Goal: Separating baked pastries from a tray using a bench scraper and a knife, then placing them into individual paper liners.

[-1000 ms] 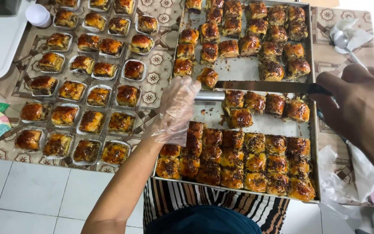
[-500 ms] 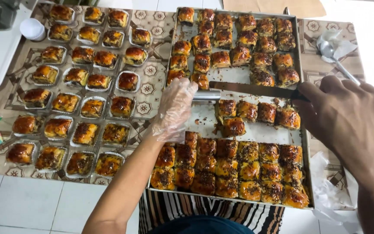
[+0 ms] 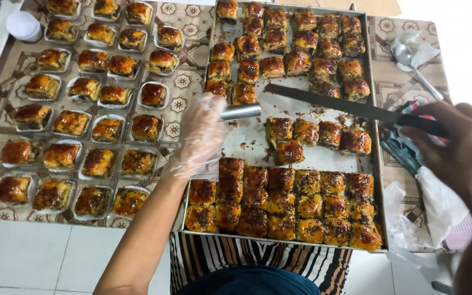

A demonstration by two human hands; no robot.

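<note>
Head view, looking down on a table (image 3: pixel 192 71) under a patterned cloth. A large metal tray (image 3: pixel 379 186) takes up the right half and holds glazed, seed-topped pastries in three groups: a cut block at the far end (image 3: pixel 285 43), a short row of five or so in the middle (image 3: pixel 318 134), and a full uncut-looking block at the near edge (image 3: pixel 285 205). The bare, crumb-strewn tray floor lies between the groups. Left of the tray stand rows of single pastries in paper cups (image 3: pixel 83 120). A long knife (image 3: pixel 329 102) lies slantwise across the tray, its blade just beside the far block. The right hand (image 3: pixel 460 153) is closed round the knife's handle at the tray's right rim. The left hand (image 3: pixel 200 134), in a clear glove, is curled over the tray's left rim and grips a short metal handle (image 3: pixel 240 112); the working end is hidden under the glove, so the kind of tool cannot be told. Judged from the layout, the step in hand is freeing pieces from the far block with blade and tool together. Any further lift would call for a level blade, a light grip and care not to scuff the glaze of neighbouring pieces.
</note>
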